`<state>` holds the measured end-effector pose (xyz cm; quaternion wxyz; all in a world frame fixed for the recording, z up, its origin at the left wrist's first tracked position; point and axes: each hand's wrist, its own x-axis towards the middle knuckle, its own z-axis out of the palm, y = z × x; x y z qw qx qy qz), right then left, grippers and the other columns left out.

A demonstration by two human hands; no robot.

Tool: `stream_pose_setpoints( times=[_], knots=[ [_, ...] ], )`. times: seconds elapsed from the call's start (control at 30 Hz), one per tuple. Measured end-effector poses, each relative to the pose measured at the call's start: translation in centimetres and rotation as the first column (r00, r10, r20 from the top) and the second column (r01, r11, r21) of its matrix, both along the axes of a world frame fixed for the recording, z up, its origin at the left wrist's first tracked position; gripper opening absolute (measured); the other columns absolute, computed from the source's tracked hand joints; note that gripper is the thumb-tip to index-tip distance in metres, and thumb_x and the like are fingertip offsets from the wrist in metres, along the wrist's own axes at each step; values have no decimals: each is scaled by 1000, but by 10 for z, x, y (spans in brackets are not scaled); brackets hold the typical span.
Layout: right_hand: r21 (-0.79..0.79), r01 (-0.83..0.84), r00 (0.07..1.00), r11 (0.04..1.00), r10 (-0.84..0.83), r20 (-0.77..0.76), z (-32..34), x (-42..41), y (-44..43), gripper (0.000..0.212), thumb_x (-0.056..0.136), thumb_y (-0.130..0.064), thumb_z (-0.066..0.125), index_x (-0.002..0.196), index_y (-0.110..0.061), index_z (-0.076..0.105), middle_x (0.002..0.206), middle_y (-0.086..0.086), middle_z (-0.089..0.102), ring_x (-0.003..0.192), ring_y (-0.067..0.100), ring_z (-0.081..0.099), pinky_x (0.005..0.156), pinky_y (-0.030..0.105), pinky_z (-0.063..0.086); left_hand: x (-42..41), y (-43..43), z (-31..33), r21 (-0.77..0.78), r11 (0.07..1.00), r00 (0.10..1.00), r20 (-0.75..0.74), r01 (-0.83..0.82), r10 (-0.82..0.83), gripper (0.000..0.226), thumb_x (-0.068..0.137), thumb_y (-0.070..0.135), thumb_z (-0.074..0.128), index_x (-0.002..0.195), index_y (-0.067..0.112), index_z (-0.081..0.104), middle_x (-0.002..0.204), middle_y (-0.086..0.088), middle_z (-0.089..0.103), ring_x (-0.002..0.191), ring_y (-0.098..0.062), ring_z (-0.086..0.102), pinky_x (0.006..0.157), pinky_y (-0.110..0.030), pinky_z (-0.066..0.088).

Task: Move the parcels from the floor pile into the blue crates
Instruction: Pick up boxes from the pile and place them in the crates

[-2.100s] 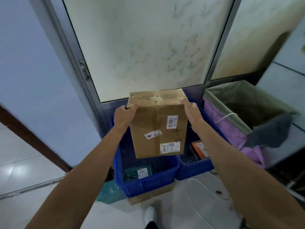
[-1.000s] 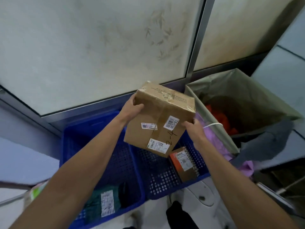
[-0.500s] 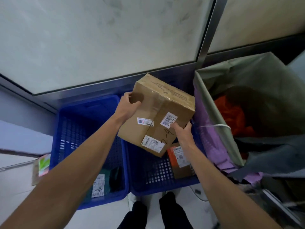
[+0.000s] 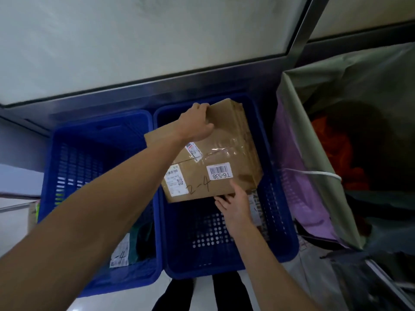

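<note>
Frosted glass door behind; taped brown cardboard box [image 4: 222, 153] tilted inside the right-hand blue perforated plastic crate [image 4: 278, 221].
Left hand [image 4: 197, 124] curls its fingers over the box's far top edge; right hand [image 4: 234, 207] pinches the near lower edge, fingers tucked beneath, thumb on the labelled face. Long axis runs away from the person, so the nearer right hand probably slips out first.

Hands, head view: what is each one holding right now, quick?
Left hand: grips the cardboard box at its far corner.
Right hand: pinches the same box at its near edge.
</note>
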<state>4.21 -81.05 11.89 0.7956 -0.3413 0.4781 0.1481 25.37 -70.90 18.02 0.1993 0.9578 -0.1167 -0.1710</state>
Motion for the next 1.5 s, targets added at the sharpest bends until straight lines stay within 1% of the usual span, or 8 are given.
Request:
stream_pose_setpoints(
  times=[0.17, 0.3, 0.6, 0.97, 1.07, 1.17, 1.3, 1.5],
  knots=[
    [35, 23, 999, 999, -22, -36, -29, 15, -11, 51, 90, -43, 66, 134, -23, 51, 131, 16, 58, 113, 32, 63, 104, 42, 49, 14, -16, -35, 112, 988, 994, -8, 108, -108, 81, 91, 45, 57, 158, 23, 18, 153, -8, 34, 129, -30, 47, 106, -42, 42],
    [43, 37, 997, 998, -34, -73, -60, 23, -15, 63, 88, -46, 67, 142, -20, 47, 128, 17, 60, 113, 34, 63, 104, 43, 48, 20, -27, -71, 120, 985, 991, 36, 122, -127, 81, 89, 48, 60, 157, 23, 23, 148, -8, 41, 127, -28, 49, 107, -40, 40],
    [-8, 38, 994, 999, -38, -102, -123, 38, -22, 51, 91, -36, 64, 137, -18, 49, 119, 18, 64, 112, 34, 63, 106, 45, 47, 34, -26, -155, 173, 977, 990, 35, 125, -133, 79, 92, 44, 51, 158, 18, 18, 149, -12, 41, 132, -30, 45, 106, -47, 38],
    [3, -112, 983, 994, 111, -149, -180, 47, -48, 61, 92, -59, 58, 142, -25, 45, 122, 25, 61, 109, 38, 66, 106, 48, 47, 40, -49, -219, 115, 988, 994, -29, 106, -104, 79, 94, 52, 50, 159, 19, 17, 152, -12, 35, 140, -30, 34, 113, -49, 31],
    [23, -113, 975, 993, 115, -189, -196, 54, -54, 77, 91, -71, 49, 152, -25, 38, 127, 28, 58, 108, 40, 66, 100, 48, 50, 41, -54, -235, 186, 970, 987, -44, 158, -153, 93, 89, 62, 55, 159, 16, 13, 156, -13, 31, 143, -31, 31, 115, -48, 29],
    [42, -125, 971, 991, 131, -200, -207, 61, -58, 82, 91, -73, 45, 157, -26, 30, 131, 29, 56, 107, 38, 68, 86, 43, 54, 40, -49, -248, 127, 979, 985, -78, 161, -152, 96, 87, 64, 58, 158, 16, 16, 162, -11, 21, 147, -32, 25, 119, -46, 27],
    [73, -81, 973, 994, 95, -213, -213, 77, -52, 86, 95, -68, 45, 159, -16, 22, 133, 32, 55, 111, 41, 65, 98, 45, 51, 5, -30, -275, 155, 954, 948, -231, 258, -219, 92, 87, 64, 56, 159, 22, 15, 167, -9, 5, 153, -30, 10, 121, -51, 21],
    [78, -79, 954, 994, 98, -283, -207, 94, -36, 82, 95, -66, 48, 158, -19, 25, 142, 34, 47, 126, 43, 54, 111, 47, 42, -59, -5, -307, 248, 886, 919, -144, 393, -367, 114, 75, 72, 61, 159, 26, -1, 167, -9, -11, 153, -29, -7, 123, -54, 10]
  ],
)
